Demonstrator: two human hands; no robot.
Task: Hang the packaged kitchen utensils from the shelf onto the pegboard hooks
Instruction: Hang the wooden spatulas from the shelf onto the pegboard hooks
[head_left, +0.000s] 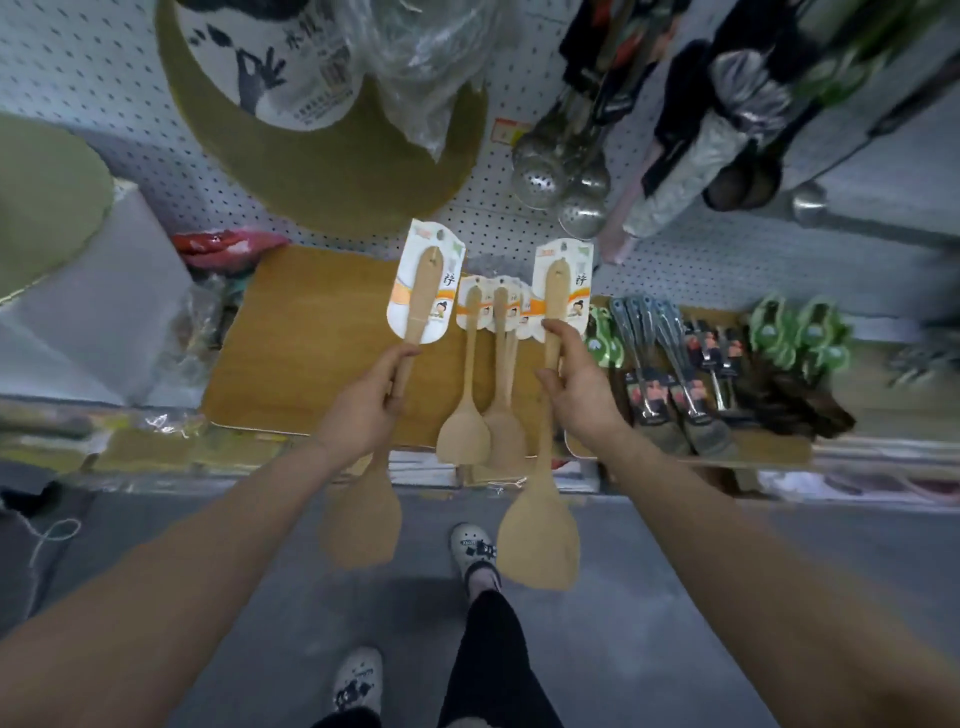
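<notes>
Looking down from the head view: two carded wooden spatulas lifted off the shelf, one per hand. Left hand (371, 400) curled round the handle of the left wooden spatula (415, 312), fingers wrapped mid-shaft just under the backing card, blade hanging below the wrist and partly hidden by the forearm. Right hand (576, 379) pinching the handle of the right wooden spatula (553, 306) between thumb and fingertips at the card's lower edge, remaining fingers loosely bent, blade dangling well below over the floor. Both card tops, with their hang holes, pointing up toward the white pegboard (519, 234), near it but not touching; hooks for them not made out in this blur.

Likely light, stiff and dry to the grip, with no real risk of slipping; thin card probably bendable and easy to tear at the hole, so better held by the wooden shaft close under the card, as now, leaving the hole free for a hook.

Between the hands, more carded spatulas (493, 364) lying flat on the wooden shelf board (311, 338), not yet hung. Beside them to the right, packaged metal turners (670, 374).
</notes>
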